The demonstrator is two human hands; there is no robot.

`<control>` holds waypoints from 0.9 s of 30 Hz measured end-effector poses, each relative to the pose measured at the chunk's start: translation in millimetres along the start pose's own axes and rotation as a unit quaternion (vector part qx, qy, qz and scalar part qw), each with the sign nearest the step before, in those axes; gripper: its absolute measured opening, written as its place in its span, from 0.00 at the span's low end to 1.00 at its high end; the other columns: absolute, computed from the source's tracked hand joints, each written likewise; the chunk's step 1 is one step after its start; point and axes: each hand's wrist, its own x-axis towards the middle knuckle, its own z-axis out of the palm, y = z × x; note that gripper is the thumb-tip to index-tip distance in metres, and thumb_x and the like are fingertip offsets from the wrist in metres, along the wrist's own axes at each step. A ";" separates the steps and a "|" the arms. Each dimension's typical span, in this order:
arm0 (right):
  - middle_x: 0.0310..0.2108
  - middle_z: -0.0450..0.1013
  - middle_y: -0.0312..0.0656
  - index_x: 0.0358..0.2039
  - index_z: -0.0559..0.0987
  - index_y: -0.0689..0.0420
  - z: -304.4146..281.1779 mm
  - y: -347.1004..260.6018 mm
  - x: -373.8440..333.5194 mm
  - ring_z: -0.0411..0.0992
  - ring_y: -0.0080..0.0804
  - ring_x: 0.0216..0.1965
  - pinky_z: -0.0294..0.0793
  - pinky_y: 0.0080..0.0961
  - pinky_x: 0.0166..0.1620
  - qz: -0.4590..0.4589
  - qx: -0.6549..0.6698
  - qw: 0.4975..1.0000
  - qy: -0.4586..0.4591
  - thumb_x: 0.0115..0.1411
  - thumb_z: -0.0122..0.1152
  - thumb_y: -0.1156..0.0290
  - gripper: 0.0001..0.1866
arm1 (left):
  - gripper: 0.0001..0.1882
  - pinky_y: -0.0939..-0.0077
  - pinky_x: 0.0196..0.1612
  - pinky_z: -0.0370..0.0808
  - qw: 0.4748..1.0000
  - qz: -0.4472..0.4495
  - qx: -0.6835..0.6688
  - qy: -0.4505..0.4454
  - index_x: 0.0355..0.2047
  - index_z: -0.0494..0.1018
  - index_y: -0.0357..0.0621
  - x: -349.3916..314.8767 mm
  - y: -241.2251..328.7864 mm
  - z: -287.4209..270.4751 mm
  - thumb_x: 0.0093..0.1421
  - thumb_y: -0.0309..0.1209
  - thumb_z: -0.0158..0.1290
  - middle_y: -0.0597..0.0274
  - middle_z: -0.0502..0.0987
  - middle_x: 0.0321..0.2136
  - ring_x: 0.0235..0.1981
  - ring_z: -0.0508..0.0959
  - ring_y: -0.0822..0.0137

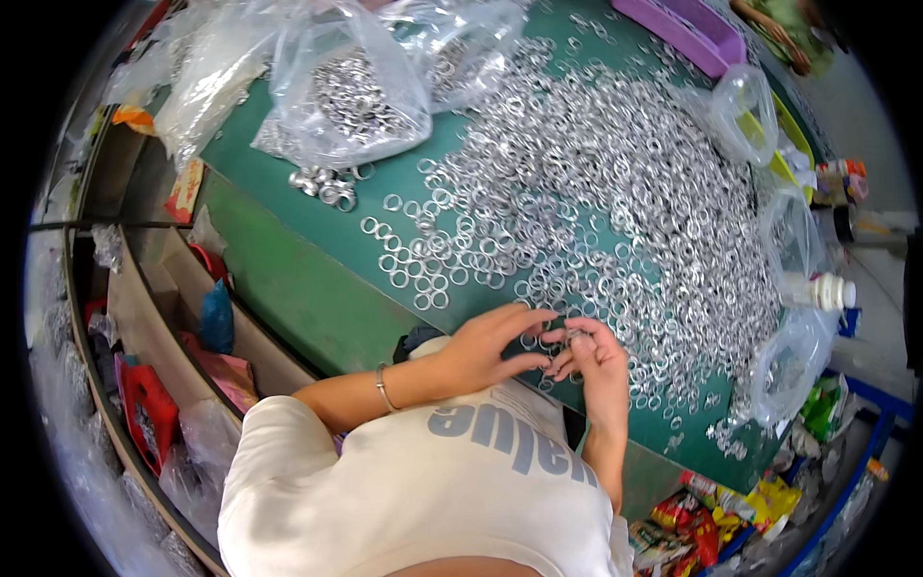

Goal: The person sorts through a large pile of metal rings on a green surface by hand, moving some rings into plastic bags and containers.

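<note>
Loose silver metal rings [615, 163] lie in a wide heap on the green tabletop [385, 332]. Over the near edge of the heap, my left hand [495, 344] has its thumb and fingers curved and spread apart, with no held thing showing between them. Facing it, my right hand [601, 370] pinches a small metal ring [575, 335] between thumb and fingers, partly hidden by them. The fingertips of both hands almost meet. Single rings [423, 269] lie scattered just beyond my left hand.
Clear plastic bags of rings [351, 96] stand at the far left, with a small pile of thicker rings [325, 185] beside them. A purple tray [687, 34] and a white bottle [822, 291] are along the far and right edges. Shelves [173, 288] run at left; another person [788, 34] is far right.
</note>
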 end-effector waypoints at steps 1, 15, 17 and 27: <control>0.35 0.76 0.48 0.44 0.66 0.63 9.2 0.2 -0.3 0.73 0.24 0.23 0.69 0.14 0.23 -0.012 -0.017 1.000 0.010 0.64 0.45 0.73 0.09 | 0.27 0.73 0.35 0.71 0.999 -0.036 -0.007 -0.005 0.50 0.68 0.43 1.4 1.8 1.4 0.48 0.29 0.62 0.59 0.73 0.31 0.30 0.73 0.63; 0.31 0.75 0.43 0.42 0.67 0.62 19.5 2.6 -0.8 0.72 0.21 0.26 0.69 0.13 0.27 -0.047 -0.082 0.995 -0.012 0.63 0.48 0.74 0.08 | 0.09 0.74 0.19 0.70 0.986 0.075 0.118 0.086 0.30 0.77 0.40 8.3 -9.6 -9.2 0.51 0.32 0.60 0.62 0.73 0.18 0.17 0.73 0.66; 0.33 0.76 0.42 0.43 0.69 0.62 18.5 1.0 -1.7 0.71 0.20 0.28 0.69 0.13 0.29 -0.056 -0.078 0.995 0.001 0.63 0.49 0.74 0.09 | 0.10 0.75 0.19 0.70 0.982 0.064 0.120 0.132 0.30 0.76 0.38 16.0 -14.6 -19.9 0.50 0.31 0.61 0.60 0.72 0.17 0.16 0.73 0.66; 0.28 0.74 0.37 0.41 0.73 0.61 13.3 3.4 2.0 0.69 0.18 0.24 0.68 0.14 0.27 -0.178 -0.082 0.977 0.080 0.61 0.53 0.73 0.09 | 0.12 0.71 0.23 0.71 0.981 0.112 0.159 -0.019 0.33 0.76 0.38 36.3 15.5 -1.5 0.48 0.27 0.61 0.57 0.74 0.21 0.21 0.75 0.60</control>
